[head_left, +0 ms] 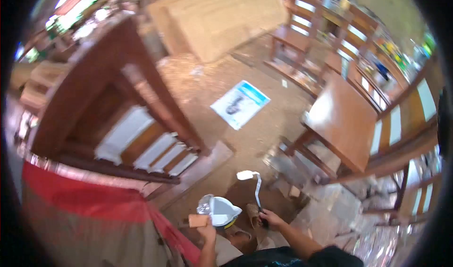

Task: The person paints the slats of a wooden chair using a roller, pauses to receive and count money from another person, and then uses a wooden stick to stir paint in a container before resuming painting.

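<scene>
My right hand is wrapped around the dark handle of a small paint roller. Its white roller head points away from me over the floor. My left hand is closed on a brown wooden block, with its fingers partly hidden. Right beside that hand is a white plastic container with a pouring lip. Crumpled clear plastic overlaps the container's left side.
A dark wooden panel with white strips stands at left, above red cloth. Varnished chairs with white-striped backs, including a near chair, stand at right. A printed sheet lies on the floor, before a large pale wooden piece.
</scene>
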Available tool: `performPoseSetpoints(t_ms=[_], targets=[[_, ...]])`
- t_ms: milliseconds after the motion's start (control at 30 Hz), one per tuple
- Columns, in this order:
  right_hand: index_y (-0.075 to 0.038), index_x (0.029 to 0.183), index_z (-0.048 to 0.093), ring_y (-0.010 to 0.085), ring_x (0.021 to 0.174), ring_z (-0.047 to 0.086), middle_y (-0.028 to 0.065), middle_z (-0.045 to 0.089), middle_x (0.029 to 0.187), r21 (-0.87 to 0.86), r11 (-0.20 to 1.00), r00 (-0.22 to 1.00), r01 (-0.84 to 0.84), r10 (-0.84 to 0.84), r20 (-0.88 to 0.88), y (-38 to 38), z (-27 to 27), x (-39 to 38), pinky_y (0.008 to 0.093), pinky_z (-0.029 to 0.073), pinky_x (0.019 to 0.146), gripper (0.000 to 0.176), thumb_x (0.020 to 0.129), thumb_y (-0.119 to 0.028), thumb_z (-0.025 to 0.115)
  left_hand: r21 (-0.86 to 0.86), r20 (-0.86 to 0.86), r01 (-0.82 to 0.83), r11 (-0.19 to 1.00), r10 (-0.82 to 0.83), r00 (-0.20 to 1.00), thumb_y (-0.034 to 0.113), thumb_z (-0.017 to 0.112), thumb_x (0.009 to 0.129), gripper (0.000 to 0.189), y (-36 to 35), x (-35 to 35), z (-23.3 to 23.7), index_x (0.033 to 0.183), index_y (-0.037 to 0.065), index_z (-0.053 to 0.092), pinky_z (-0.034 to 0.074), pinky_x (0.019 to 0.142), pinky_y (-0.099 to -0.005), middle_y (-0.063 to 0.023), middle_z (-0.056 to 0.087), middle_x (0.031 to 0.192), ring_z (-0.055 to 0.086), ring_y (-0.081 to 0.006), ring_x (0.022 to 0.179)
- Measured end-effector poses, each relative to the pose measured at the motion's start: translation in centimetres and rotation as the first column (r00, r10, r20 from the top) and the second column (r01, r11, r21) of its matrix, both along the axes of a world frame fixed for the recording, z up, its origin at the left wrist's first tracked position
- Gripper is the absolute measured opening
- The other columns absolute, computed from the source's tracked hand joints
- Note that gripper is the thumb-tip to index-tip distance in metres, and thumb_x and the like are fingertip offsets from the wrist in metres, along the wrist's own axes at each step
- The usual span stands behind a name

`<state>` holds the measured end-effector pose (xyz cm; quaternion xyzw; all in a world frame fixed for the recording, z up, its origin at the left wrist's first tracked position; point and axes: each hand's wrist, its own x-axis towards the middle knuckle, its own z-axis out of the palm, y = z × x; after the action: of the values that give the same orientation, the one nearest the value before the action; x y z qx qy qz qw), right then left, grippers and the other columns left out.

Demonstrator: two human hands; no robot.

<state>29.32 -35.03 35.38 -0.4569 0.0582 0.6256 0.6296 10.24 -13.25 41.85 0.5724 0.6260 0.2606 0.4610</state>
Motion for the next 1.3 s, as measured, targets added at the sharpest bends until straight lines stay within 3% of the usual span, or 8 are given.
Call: performPoseSetpoints(t_ms=[33,200,300,433,533,600,767,1300], targets=[[-0.006,0.105,0.056,0.0178,0.068,0.055,0.0052,0.054,0.079,-0.014,1.000,0.998,0.027,-0.028,-0.064,-1.1,2.1,-0.2,0.0327,0.046,0.060,0.016,0.098,-0.020,0.059,0.155,0.063,-0.004,0.988,-0.006,0.998,0.010,0.076,0.085,0.028,0.2,-1.9,-4.9,0.105,-0.006,0.066,0.054,0.079,-0.0389,-0.0143,0.071,0.099,0.068,-0.0244,0.090],[-0.004,0.103,0.062,0.0132,0.053,0.052,0.0028,0.055,0.067,-0.261,0.958,0.958,0.115,-0.037,0.285,-6.5,10.1,-2.7,0.0277,0.040,0.047,0.015,0.089,-0.007,0.068,0.166,0.101,0.103,0.981,-0.120,0.988,0.022,0.081,0.079,0.033,-0.8,-0.6,4.7,0.095,-0.005,0.069,0.055,0.073,-0.0400,-0.0171,0.073,0.089,0.072,-0.0285,0.085],[-0.003,0.102,0.062,0.0112,0.049,0.051,0.0010,0.054,0.064,-0.227,0.953,0.711,0.198,0.020,0.703,-10.7,9.8,-4.8,0.0260,0.038,0.043,0.016,0.086,-0.006,0.066,0.114,0.028,0.220,0.969,-0.225,0.974,0.025,0.081,0.079,0.038,-0.2,-0.2,8.1,0.101,-0.004,0.067,0.054,0.074,-0.0380,-0.0164,0.072,0.093,0.071,-0.0265,0.088],[-0.004,0.100,0.062,0.0100,0.047,0.050,0.0017,0.056,0.064,-0.270,0.904,0.725,0.332,-0.062,0.686,-15.6,17.5,-8.8,0.0261,0.040,0.043,0.019,0.082,-0.008,0.066,0.198,-0.003,0.281,0.939,-0.286,0.958,0.030,0.079,0.078,0.041,-1.6,1.4,11.0,0.087,-0.008,0.069,0.055,0.070,-0.0440,-0.0258,0.070,0.084,0.071,-0.0372,0.083],[-0.002,0.101,0.062,0.0157,0.055,0.056,0.0060,0.059,0.069,-0.503,0.773,0.475,0.386,0.301,0.827,-19.9,16.2,-12.0,0.0325,0.047,0.052,0.024,0.079,-0.011,0.068,0.257,-0.011,0.359,0.897,-0.368,0.930,0.028,0.076,0.081,0.040,-2.6,1.2,13.3,0.088,-0.011,0.069,0.054,0.070,-0.0449,-0.0280,0.070,0.082,0.072,-0.0381,0.081],[0.000,0.104,0.061,0.0230,0.070,0.062,0.0115,0.063,0.079,-0.346,0.775,0.266,0.528,0.237,0.935,-18.8,20.5,-14.6,0.0388,0.052,0.066,0.031,0.078,-0.014,0.069,0.225,0.178,0.400,0.889,-0.441,0.880,0.020,0.074,0.084,0.032,-3.9,1.4,16.5,0.093,-0.010,0.069,0.054,0.072,-0.0416,-0.0222,0.073,0.086,0.072,-0.0311,0.081],[0.001,0.114,0.060,0.0293,0.089,0.067,0.0198,0.069,0.096,-0.419,0.751,0.497,0.510,0.140,0.856,-21.4,28.2,-19.1,0.0380,0.051,0.083,0.039,0.079,-0.013,0.069,0.166,0.246,0.550,0.819,-0.574,0.781,0.010,0.073,0.085,0.025,-7.9,3.5,16.5,0.096,-0.012,0.069,0.053,0.076,-0.0383,-0.0183,0.073,0.093,0.070,-0.0257,0.086],[-0.001,0.113,0.068,0.0295,0.088,0.069,0.0191,0.071,0.094,-0.409,0.412,0.452,0.814,-0.008,0.892,-37.5,33.0,-26.1,0.0382,0.053,0.081,0.038,0.077,-0.014,0.071,0.126,0.287,0.923,0.365,-0.904,0.318,0.006,0.069,0.086,0.026,-28.4,9.4,14.0,0.101,-0.015,0.067,0.052,0.078,-0.0372,-0.0180,0.073,0.096,0.068,-0.0244,0.088]])
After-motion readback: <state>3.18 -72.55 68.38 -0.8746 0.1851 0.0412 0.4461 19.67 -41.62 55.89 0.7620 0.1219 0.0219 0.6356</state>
